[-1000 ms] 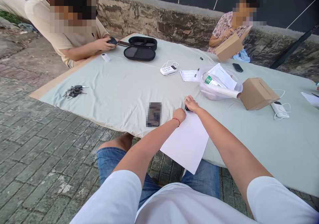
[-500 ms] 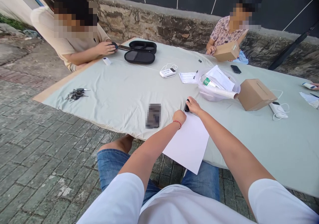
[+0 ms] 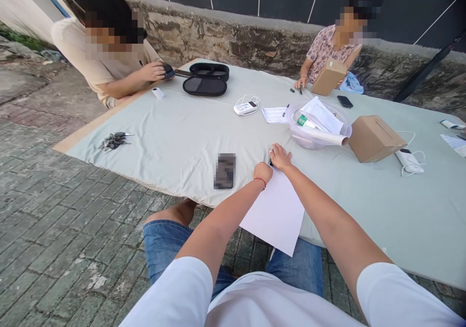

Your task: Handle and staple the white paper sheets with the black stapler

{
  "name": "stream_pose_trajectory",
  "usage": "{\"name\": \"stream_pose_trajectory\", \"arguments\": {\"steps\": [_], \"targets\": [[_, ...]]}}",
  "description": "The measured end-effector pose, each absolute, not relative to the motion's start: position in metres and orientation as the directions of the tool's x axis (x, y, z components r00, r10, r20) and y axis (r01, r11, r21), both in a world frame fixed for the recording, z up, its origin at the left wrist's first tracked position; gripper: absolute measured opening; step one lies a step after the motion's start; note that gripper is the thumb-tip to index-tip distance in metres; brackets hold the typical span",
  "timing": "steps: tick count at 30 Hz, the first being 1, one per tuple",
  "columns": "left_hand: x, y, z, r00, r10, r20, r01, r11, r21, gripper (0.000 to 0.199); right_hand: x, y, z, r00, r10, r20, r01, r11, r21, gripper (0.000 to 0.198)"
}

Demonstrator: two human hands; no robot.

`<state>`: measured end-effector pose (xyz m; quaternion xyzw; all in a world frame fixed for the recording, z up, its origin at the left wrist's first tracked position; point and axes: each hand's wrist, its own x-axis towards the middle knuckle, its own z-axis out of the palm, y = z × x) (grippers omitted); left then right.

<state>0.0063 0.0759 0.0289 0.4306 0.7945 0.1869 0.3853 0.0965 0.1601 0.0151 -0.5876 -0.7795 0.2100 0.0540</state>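
Note:
White paper (image 3: 278,210) lies at the table's near edge, its lower end sticking out over my lap. My left hand (image 3: 263,171) is closed at the sheet's upper left corner, fingertips hidden. A black stapler (image 3: 271,162) sits at that same corner, mostly covered by my right hand (image 3: 280,157). That hand bears down on it from above, its fingers reaching over the top. To the left of my hands lies a dark phone (image 3: 224,171).
A plastic basin (image 3: 309,140) with papers and a roll stands beyond my right hand, beside a cardboard box (image 3: 376,140). Keys (image 3: 114,141), an open black case (image 3: 204,85) and a white corded device (image 3: 245,107) lie farther off. Two people sit across the table (image 3: 174,138).
My right hand has shifted from gripping the stapler's side to lying over it, hiding most of it. My left hand stays at the corner. The person opposite has lowered a hand to the table.

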Motion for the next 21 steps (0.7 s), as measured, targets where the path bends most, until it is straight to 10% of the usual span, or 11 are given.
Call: {"name": "stream_pose_trajectory", "arguments": {"steps": [21], "targets": [[0.002, 0.078, 0.021, -0.32, 0.833, -0.452, 0.468, 0.554, 0.689, 0.018, 0.092, 0.15, 0.017, -0.249, 0.961, -0.118, 0.884, 0.176, -0.433, 0.053]]}}
